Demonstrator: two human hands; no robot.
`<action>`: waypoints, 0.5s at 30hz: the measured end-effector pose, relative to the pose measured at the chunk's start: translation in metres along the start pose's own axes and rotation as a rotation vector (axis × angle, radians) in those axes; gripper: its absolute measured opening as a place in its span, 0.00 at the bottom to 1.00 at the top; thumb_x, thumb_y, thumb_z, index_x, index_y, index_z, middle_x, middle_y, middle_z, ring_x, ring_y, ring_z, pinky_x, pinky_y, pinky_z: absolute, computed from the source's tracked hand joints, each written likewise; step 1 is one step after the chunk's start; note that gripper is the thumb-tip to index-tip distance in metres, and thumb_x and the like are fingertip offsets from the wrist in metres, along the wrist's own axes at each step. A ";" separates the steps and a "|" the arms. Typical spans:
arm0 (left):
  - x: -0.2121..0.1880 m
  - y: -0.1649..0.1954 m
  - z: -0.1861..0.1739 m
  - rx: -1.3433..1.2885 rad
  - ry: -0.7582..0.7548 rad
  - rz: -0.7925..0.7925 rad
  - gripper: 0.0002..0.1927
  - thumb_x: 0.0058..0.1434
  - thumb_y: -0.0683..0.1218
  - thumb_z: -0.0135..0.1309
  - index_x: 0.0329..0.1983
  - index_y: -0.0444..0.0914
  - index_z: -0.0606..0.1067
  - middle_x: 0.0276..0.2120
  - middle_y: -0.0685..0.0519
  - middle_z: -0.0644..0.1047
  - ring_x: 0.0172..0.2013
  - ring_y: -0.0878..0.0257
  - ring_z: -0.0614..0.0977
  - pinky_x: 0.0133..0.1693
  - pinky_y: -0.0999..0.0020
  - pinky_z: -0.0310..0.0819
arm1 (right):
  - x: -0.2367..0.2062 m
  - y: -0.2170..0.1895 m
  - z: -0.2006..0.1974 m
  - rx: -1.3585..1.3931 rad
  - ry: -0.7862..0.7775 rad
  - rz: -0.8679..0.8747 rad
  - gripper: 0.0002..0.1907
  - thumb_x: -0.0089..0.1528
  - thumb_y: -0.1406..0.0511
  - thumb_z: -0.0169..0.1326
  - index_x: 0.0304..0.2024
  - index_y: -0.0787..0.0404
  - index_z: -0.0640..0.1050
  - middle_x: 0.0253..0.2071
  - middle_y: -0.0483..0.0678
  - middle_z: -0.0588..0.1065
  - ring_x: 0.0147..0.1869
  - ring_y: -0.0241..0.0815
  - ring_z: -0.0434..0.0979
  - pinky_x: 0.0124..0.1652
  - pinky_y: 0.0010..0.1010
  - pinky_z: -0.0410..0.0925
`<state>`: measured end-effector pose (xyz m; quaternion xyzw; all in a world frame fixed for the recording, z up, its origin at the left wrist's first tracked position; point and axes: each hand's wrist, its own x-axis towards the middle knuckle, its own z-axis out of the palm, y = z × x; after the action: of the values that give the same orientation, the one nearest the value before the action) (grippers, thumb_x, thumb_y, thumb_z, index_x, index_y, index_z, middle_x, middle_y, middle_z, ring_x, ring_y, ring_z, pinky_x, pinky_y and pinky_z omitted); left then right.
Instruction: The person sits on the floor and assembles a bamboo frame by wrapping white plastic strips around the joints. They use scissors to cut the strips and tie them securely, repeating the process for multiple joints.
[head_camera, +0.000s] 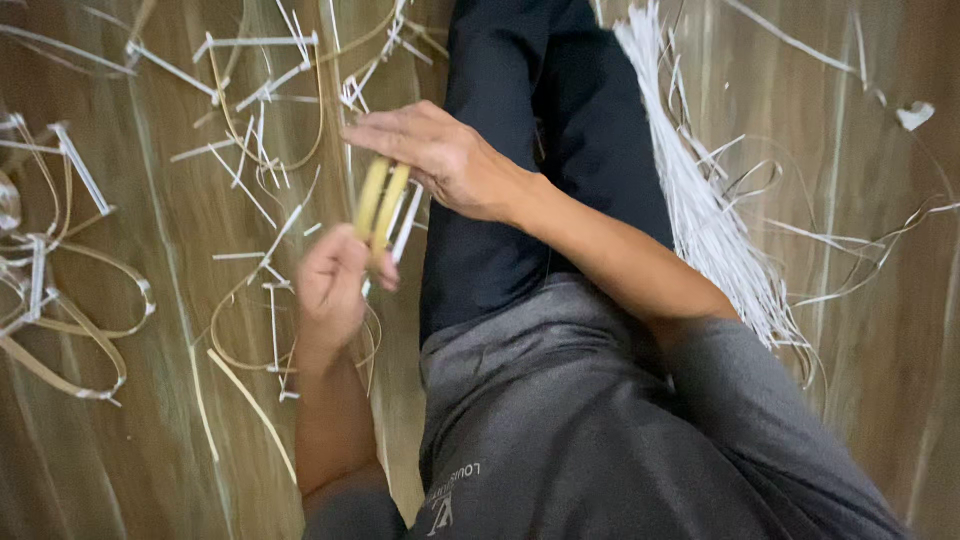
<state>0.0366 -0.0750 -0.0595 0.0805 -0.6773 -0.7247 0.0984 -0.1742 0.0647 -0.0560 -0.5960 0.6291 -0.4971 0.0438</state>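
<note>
My left hand (332, 285) pinches the lower end of a bent yellow bamboo strip (382, 200). My right hand (440, 150) reaches across from the right and grips the strip's upper part, fingers pointing left. A few white plastic ties (405, 225) stick out between the two hands next to the strip. Both hands are above the wooden floor, just left of my leg in dark trousers (530, 150). The image is motion-blurred.
Loose bamboo loops and white ties (255, 110) lie scattered over the wooden floor (130, 440) at left. A thick bundle of white ties (710, 210) lies to the right of my leg. More bent strips (70, 320) lie at the far left.
</note>
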 end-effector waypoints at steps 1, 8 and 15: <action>-0.002 -0.004 0.002 0.080 0.153 -0.014 0.17 0.79 0.51 0.43 0.40 0.34 0.73 0.29 0.53 0.76 0.27 0.68 0.76 0.30 0.74 0.73 | -0.002 0.003 0.006 0.028 0.000 0.013 0.25 0.70 0.72 0.56 0.70 0.55 0.70 0.66 0.53 0.73 0.64 0.50 0.75 0.62 0.38 0.70; -0.008 -0.059 -0.002 0.098 0.504 0.142 0.19 0.77 0.47 0.46 0.30 0.34 0.70 0.18 0.54 0.69 0.16 0.69 0.70 0.17 0.73 0.62 | -0.021 0.015 0.042 0.000 -0.014 0.114 0.29 0.71 0.71 0.54 0.73 0.51 0.66 0.70 0.56 0.67 0.71 0.57 0.71 0.68 0.39 0.68; -0.027 -0.133 -0.019 0.066 0.639 0.407 0.22 0.77 0.49 0.48 0.26 0.36 0.64 0.18 0.52 0.67 0.17 0.66 0.70 0.18 0.68 0.64 | -0.032 0.033 0.064 0.012 -0.169 0.247 0.32 0.71 0.71 0.52 0.75 0.47 0.62 0.71 0.59 0.66 0.72 0.59 0.69 0.69 0.42 0.66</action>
<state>0.0633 -0.0777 -0.1939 0.1696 -0.6376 -0.6063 0.4439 -0.1468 0.0466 -0.1275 -0.5533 0.6887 -0.4399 0.1611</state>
